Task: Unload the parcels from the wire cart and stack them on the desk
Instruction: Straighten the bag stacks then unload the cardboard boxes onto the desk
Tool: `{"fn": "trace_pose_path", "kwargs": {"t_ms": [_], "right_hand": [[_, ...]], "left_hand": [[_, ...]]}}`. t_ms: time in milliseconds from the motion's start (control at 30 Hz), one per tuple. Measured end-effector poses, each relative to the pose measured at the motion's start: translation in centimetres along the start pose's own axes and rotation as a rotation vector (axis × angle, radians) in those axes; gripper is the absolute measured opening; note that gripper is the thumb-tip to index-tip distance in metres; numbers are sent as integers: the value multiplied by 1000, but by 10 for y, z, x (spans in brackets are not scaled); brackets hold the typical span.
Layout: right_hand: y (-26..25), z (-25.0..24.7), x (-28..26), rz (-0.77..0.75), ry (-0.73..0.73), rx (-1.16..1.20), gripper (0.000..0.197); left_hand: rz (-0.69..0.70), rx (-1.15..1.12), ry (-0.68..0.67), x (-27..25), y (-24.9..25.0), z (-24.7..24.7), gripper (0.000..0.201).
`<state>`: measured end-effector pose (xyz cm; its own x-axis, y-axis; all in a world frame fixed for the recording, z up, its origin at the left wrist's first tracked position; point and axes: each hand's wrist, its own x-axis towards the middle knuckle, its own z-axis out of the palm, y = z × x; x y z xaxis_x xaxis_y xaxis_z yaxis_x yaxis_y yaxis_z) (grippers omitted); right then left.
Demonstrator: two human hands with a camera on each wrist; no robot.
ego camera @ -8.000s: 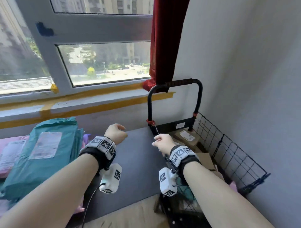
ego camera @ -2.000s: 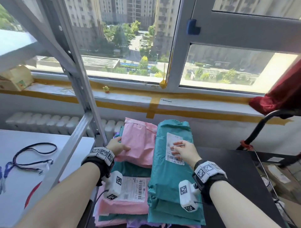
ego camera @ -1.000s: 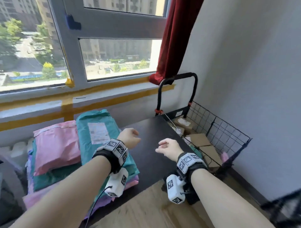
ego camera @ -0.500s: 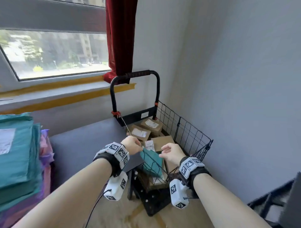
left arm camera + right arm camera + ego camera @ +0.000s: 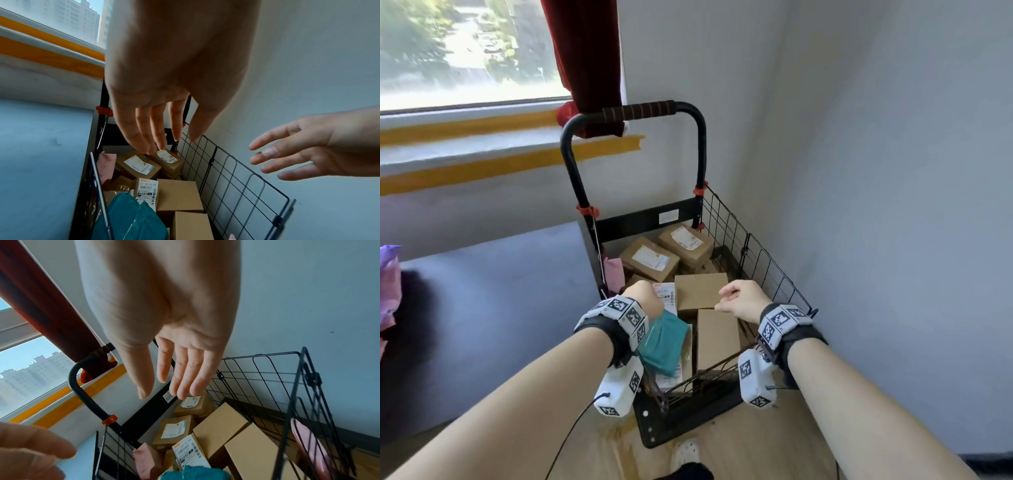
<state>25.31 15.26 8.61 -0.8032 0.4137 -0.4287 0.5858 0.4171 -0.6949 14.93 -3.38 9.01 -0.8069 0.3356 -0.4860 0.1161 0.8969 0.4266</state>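
1. Head view: the parcels sit in the wire cart (image 5: 758,260), with a teal poly mailer (image 5: 664,342) at its near left end, plain cardboard boxes (image 5: 700,291) in the middle and labelled ones behind.
2. The left hand (image 5: 643,299) hovers directly above the teal mailer's far end, so it is the nearer hand; the right hand (image 5: 741,299) hangs over the middle box's right edge.
3. Both hands are spread, fingers pointing down, holding nothing.
4. The mailer's long axis runs along the cart, away from the person.
5. The mailer looks soft, crinkled and glossy; the boxes are rigid and matte.
6. The dark desk (image 5: 493,301) lies left of the cart.
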Motion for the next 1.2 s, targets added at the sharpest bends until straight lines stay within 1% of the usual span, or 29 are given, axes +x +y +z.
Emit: {"fn": "trace_pose_path", "kwargs": {"t_ms": [133,233,300,433,500,567,633,700,833,1000,1133,1200], "right_hand": [[3,-19,51,37,-88,-105,27],[2,-26,88,20,-165,-182,27],[0,-28,113,3,-215,-213,26],[-4,-22,164,-18,-345,-257,27],[-5,-18,188,-46,-423,-285,28],[-5,-12,208,-92,-501,-337,30],[-4,-5,223,-140,-590,-391,32],[-3,6,236,-177,-662,-439,33],[9,44,263,-220,-780,-518,35],[41,101,285,-169,-868,-535,45],[65,133,296,-116,-920,-537,61],[73,146,301,-103,-933,-534,69]], "left_hand": [[-65,-78,-30,35,17,3,17],[-140,-145,-8,57,24,6,18],[-227,-201,-6,71,23,15,19],[-367,-320,14,81,26,22,20],[-490,-355,70,87,21,29,26],[-617,-395,92,85,18,38,32],[-709,-430,94,81,19,51,30],[-800,-454,88,80,17,66,22],[-931,-480,40,89,6,91,32],[-1023,-497,3,109,-20,125,32],[-1096,-518,-35,123,-29,146,37],[-1128,-548,-48,130,-35,157,37]]}}
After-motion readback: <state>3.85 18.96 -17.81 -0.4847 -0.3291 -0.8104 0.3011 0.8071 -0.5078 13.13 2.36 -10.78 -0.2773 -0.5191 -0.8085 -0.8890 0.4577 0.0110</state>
